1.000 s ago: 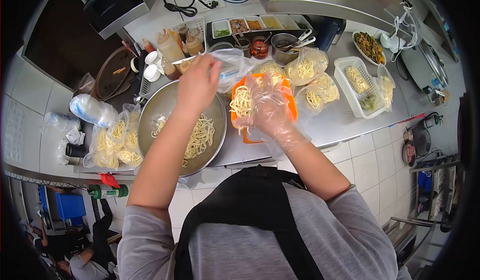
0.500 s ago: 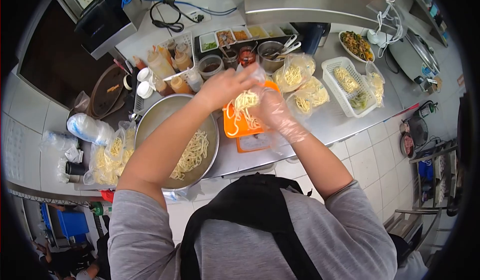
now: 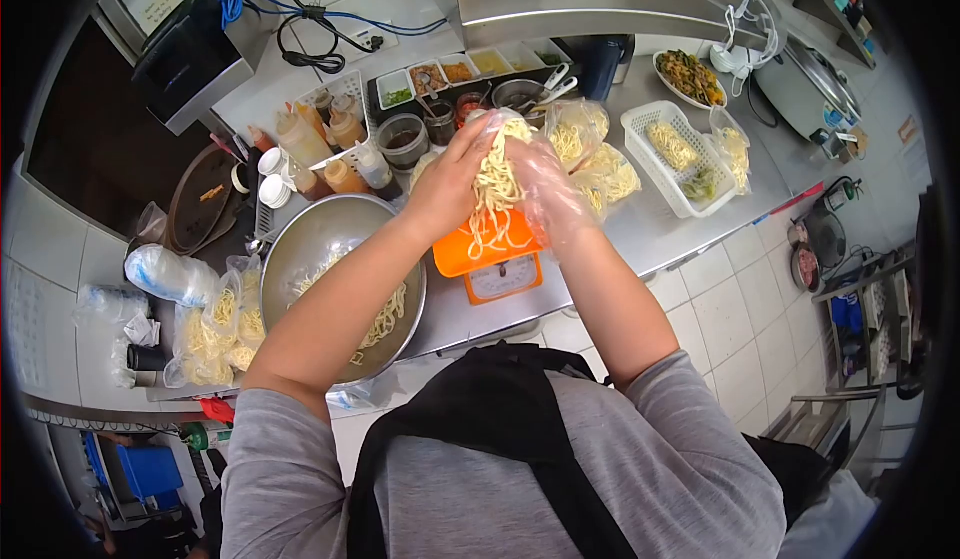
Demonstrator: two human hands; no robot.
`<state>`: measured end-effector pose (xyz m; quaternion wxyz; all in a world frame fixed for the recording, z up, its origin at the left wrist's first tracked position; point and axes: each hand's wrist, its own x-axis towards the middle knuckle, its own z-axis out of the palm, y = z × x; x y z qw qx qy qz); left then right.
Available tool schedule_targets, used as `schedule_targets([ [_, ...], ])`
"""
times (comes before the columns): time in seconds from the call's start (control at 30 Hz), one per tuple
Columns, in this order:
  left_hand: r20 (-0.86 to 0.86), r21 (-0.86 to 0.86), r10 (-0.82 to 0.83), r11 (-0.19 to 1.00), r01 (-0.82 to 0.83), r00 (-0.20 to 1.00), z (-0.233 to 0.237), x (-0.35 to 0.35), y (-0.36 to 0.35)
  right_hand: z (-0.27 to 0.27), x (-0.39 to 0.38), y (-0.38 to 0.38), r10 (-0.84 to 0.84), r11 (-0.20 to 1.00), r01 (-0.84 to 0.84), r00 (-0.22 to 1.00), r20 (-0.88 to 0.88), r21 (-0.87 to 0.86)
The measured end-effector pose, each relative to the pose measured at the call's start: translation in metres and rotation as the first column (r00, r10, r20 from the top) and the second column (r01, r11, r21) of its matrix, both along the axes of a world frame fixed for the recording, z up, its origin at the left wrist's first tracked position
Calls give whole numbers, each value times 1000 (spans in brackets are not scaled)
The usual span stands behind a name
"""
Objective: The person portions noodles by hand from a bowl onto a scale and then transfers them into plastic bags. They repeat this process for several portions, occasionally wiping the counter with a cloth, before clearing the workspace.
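Note:
Noodles (image 3: 497,181) hang in a bundle between my two hands, loose strands trailing over an orange tray (image 3: 470,256). My right hand (image 3: 552,184), in a clear plastic glove, grips the noodles from the right. My left hand (image 3: 452,177), without a visible glove, is closed at the bundle's left side, with thin clear plastic like a bag around its fingers; its fingertips are partly hidden. The tray rests on an orange kitchen scale (image 3: 505,281) with a round dial. On the left, more noodles lie in a large metal bowl (image 3: 285,259), partly covered by my left forearm.
Bagged noodles (image 3: 607,174) sit right of my hands, beside a white basket (image 3: 650,124) with noodles. More noodle bags (image 3: 205,334) lie left of the bowl. Sauce bottles (image 3: 300,139), topping containers (image 3: 425,77) and a pot (image 3: 520,94) line the back. A plate of food (image 3: 690,77) stands back right.
My hands have come closer together and risen slightly, with the noodles now upright between them and more strands hanging down. The scale's dial shows more fully. The view has shifted a little.

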<state>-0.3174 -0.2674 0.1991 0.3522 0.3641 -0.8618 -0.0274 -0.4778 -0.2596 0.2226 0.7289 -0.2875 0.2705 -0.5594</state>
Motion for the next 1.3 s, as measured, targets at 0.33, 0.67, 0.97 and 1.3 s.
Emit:
schedule_targets([
  [0.33, -133, 68, 190, 981, -183, 973, 21, -11, 39, 29, 13, -48, -657, 550, -650, 51, -752, -524],
  [0.67, -380, 390, 269, 914, -111, 885, 2, -7, 14, 53, 32, -60, -329, 853, -522, -500, -801, -25],
  [0.97, -306, 591, 266, 806, -37, 914, 3, 23, 13, -8, 5, 9, -443, 687, -542, 216, -870, -484],
  [1.3, -290, 706, 267, 708, 17, 919, 67, 19, 37, 65, 0, -14, -413, 843, -418, -98, -906, -339],
])
